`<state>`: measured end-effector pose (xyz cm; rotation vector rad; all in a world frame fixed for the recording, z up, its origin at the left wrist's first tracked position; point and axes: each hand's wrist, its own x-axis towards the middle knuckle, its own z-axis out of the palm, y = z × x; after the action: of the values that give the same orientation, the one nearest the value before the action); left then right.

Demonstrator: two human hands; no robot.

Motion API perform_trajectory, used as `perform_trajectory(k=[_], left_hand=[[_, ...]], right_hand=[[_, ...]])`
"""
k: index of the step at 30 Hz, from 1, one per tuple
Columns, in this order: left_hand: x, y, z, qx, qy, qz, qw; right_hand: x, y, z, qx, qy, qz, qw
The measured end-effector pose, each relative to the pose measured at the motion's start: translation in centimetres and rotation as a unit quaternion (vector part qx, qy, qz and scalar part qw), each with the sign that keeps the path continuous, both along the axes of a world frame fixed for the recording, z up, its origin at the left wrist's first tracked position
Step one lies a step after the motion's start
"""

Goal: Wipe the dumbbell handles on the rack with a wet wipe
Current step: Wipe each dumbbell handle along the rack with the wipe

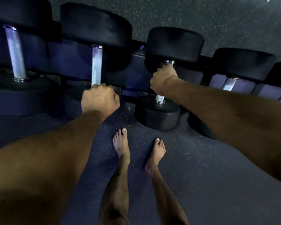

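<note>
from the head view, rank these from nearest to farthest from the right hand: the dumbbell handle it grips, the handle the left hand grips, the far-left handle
1. Knurled steel handle of the small black dumbbell, gripped by the right hand.
2. Knurled steel handle of the larger black dumbbell, to its left, gripped low by the left hand.
3. Far-left shiny steel handle, at the frame's left edge.

Black dumbbell heads (174,43), silver knurled handles (96,65), grey speckled floor (201,168).

**Matt rubber, knurled steel**

The handles (96,65) at centre and left look like silvery metal, rough with knurling, with glossy chromed collars (159,101) at their ends. The heads (174,43) look matt black rubber. The floor (201,168) is dark, speckled and grainy.
</note>
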<state>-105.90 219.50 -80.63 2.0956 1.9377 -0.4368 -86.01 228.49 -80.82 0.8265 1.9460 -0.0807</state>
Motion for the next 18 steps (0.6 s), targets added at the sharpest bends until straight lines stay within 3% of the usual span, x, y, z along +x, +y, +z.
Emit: perform_trajectory(k=[5,8,13,18], left_hand=[[-0.1,0.0,-0.1,0.004,0.007,-0.003,1.0],[-0.1,0.0,-0.1,0.004,0.005,-0.001,1.0],[-0.1,0.0,-0.1,0.005,0.009,-0.007,1.0],[0.0,0.0,-0.1,-0.002,0.009,-0.007,1.0]], right_hand=[[0.5,-3.8,-1.4,-0.052,0.051,0.027,0.997],[2.0,-5.0,-1.8,-0.039,0.14,0.022,0.989],[6.0,-4.7,-2.1,0.062,0.299,0.068,0.95],[6.9,-2.1,-0.6,0.149,0.34,-0.037,0.928]])
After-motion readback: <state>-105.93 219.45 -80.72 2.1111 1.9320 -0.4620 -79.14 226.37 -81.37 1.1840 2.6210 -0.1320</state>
